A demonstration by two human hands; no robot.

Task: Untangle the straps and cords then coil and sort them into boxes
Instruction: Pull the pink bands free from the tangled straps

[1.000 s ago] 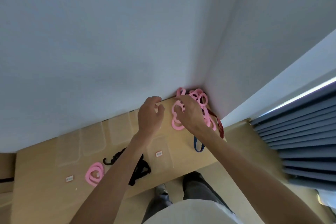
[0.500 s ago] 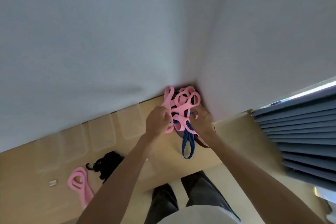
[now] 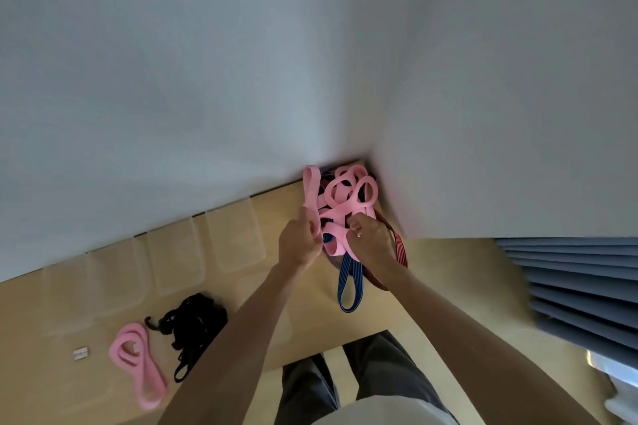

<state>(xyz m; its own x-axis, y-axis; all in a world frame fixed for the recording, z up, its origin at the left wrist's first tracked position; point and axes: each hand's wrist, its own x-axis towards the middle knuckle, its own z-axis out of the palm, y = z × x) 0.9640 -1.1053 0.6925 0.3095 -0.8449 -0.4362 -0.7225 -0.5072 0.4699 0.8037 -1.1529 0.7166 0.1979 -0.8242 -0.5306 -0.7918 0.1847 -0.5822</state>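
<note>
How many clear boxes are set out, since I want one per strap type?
4 clear boxes, in a row along the wall: one far left, the next, a third, and the fourth nearest the left hand. More may be hidden.

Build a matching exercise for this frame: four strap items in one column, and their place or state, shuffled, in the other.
Things:
1. pink tangle
2. blue strap
3. black straps
4. pink coil

States:
A. lies farthest left on the table
B. loop hanging below the hands
C. gripped by left hand and right hand
D. loose pile beside the left forearm

Pairs: 1-C, 2-B, 3-D, 4-A
</note>
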